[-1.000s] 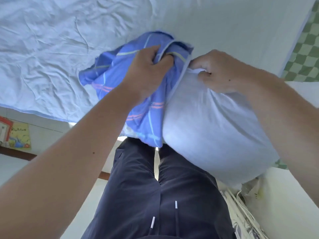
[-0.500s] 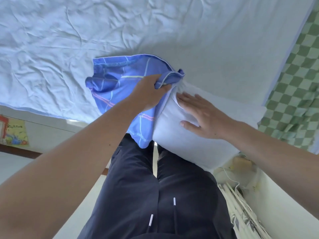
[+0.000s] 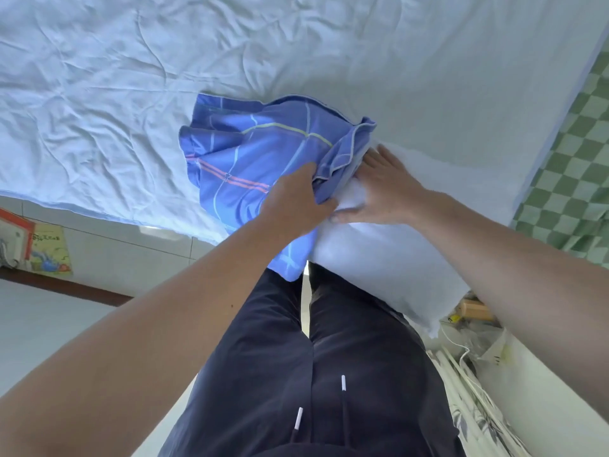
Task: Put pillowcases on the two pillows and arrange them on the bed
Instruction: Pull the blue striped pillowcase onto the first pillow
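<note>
A white pillow (image 3: 389, 255) lies across the bed's near edge and juts out over my legs. A blue pillowcase (image 3: 250, 153) with thin yellow, white and red stripes is spread crumpled on the bed just left of it. My left hand (image 3: 293, 199) grips the pillowcase's open hem beside the pillow's end. My right hand (image 3: 382, 189) lies flat with straight fingers on the pillow's end, fingertips at the hem. The bed (image 3: 131, 77) wears a wrinkled pale blue sheet. Only one pillow and one pillowcase are in view.
A green and white checked cloth (image 3: 573, 179) lies at the bed's right end. Children's books (image 3: 43, 249) sit on the floor at left. White cables and a bag (image 3: 474, 344) clutter the lower right beside my dark trousers (image 3: 316, 374).
The pillow has come down from against my body onto the bed edge. My right hand let go of its corner and now lies flat on it. The pillowcase spread out further on the sheet.
</note>
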